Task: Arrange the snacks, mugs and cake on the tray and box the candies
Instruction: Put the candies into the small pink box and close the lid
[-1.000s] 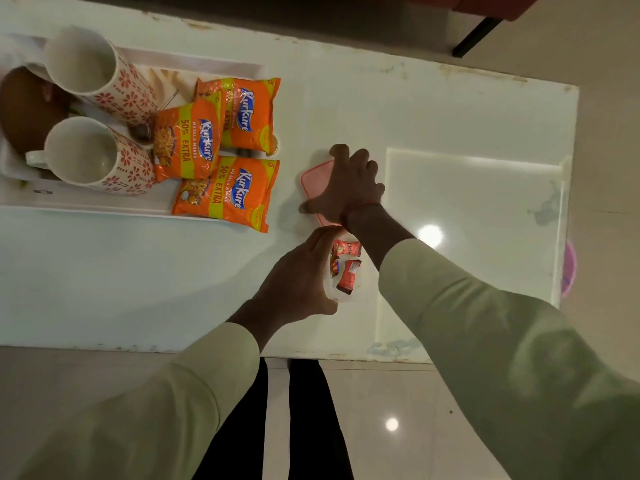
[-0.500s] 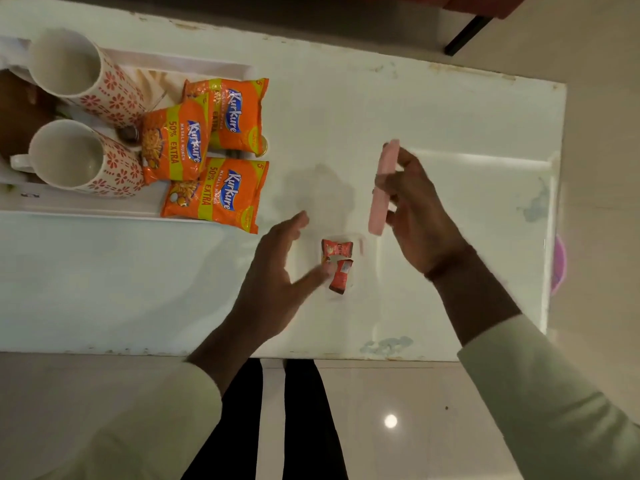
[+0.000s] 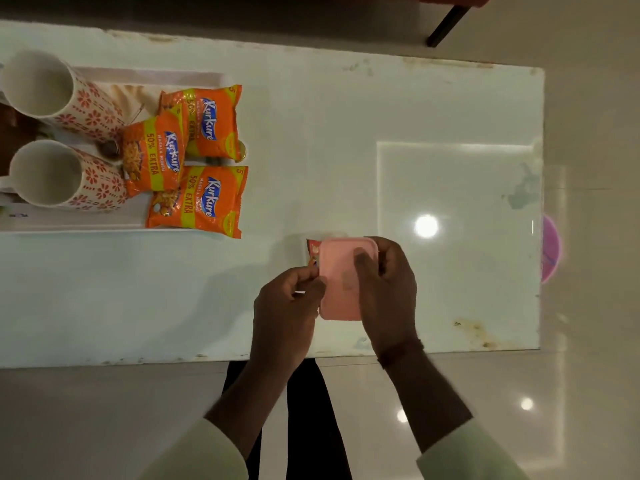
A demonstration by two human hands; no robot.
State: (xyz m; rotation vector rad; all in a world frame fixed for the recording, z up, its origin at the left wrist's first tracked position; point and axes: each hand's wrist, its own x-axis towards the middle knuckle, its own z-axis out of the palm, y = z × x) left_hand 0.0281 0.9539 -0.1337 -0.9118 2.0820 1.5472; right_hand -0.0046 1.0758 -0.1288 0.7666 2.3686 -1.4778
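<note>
A pink lid point(image 3: 337, 278) lies flat over the small candy box near the table's front edge, and a red candy wrapper point(image 3: 312, 252) shows at its left rim. My right hand point(image 3: 384, 289) grips the lid from the right, thumb on top. My left hand point(image 3: 291, 299) is closed against the box's left side; most of the box is hidden under the lid. At the far left a white tray point(image 3: 104, 226) carries two floral mugs point(image 3: 62, 174) point(image 3: 55, 86), three orange snack packets point(image 3: 199, 200) point(image 3: 154, 152) point(image 3: 207, 123) and a brown cake point(image 3: 14, 133), mostly cut off by the frame.
The white table point(image 3: 311, 133) has a glossy square panel point(image 3: 457, 237) on its right half. A pink round object point(image 3: 550, 251) sits beyond the right edge. A dark furniture leg point(image 3: 446, 26) stands beyond the far edge. My legs stand at the front edge.
My right hand picked the pink lid up from the table, carried it edge-on in the air, then brought it down flat over the box. My left hand returned to the box's side.
</note>
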